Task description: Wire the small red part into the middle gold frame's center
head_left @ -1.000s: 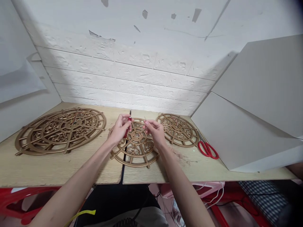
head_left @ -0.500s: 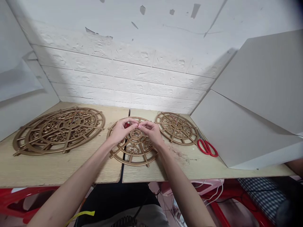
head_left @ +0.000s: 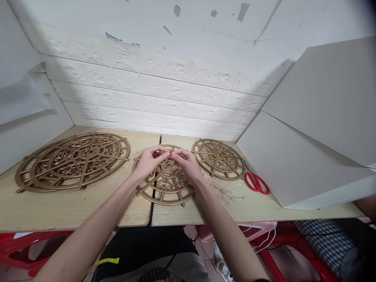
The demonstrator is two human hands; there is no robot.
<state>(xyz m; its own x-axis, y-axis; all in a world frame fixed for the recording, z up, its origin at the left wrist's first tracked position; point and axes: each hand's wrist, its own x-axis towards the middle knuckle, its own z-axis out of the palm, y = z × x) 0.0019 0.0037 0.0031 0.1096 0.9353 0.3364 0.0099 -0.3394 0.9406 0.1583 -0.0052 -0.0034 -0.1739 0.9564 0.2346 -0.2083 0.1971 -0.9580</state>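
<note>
A round gold openwork disc (head_left: 168, 203) with scroll patterns lies before me across the gap between two table boards. Over its central ring, my left hand (head_left: 152, 161) is closed, thumb and index fingertip pinched on what looks like a thin wire. My right hand (head_left: 187, 163) makes a similar pinch close beside it, the fingertips a small gap apart. Most of the wire is hidden by the fingers. A small red object with a shiny end (head_left: 156, 154) shows at the left hand's curled fingers; whether it is held or lies on the disc, I cannot tell.
Stacked larger gold discs (head_left: 84, 184) lie at the left, thin wires at their centre. Another gold disc (head_left: 214, 172) with wires is at the right, beside red-handled scissors (head_left: 257, 183). White panels (head_left: 317, 137) stand on both sides; a white brick-patterned wall (head_left: 164, 94) rises behind.
My fingertips, touching or nearly so before, have drawn slightly apart, with the left hand shifting a little left. The discs and scissors have stayed in place.
</note>
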